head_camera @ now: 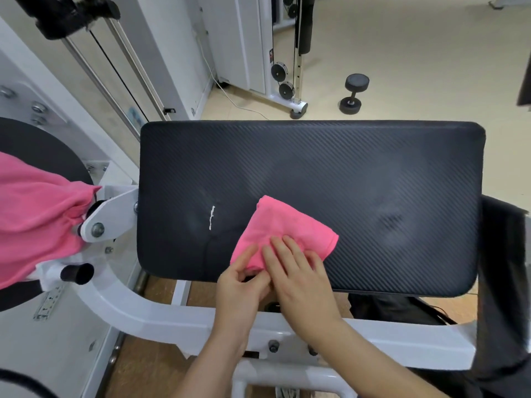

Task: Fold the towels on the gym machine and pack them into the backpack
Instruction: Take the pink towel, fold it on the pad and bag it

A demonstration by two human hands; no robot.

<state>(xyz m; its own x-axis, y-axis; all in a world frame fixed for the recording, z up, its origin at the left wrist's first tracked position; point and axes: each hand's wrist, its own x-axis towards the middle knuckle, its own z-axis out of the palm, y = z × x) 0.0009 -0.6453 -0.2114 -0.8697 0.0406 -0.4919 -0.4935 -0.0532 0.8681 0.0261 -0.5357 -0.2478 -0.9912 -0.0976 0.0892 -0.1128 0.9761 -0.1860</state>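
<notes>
On the black pad (344,168), I'm mid-fold: left hand (238,285) pinching near corner of pink towel (287,225), right hand (301,274) pressing it flat, fingers straight. 2nd towel (34,214) hanging left, unfolded. Backpack (388,308) prob. below; nothing packed.

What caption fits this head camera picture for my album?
Left hand pinches, right hand presses a pink towel on the black pad.

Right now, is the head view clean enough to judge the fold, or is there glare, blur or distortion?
Head view: pink towel, left hand, right hand sharp; even light, only dull sheen on the black pad; wide-angle lens bows the pad's edges.
</notes>
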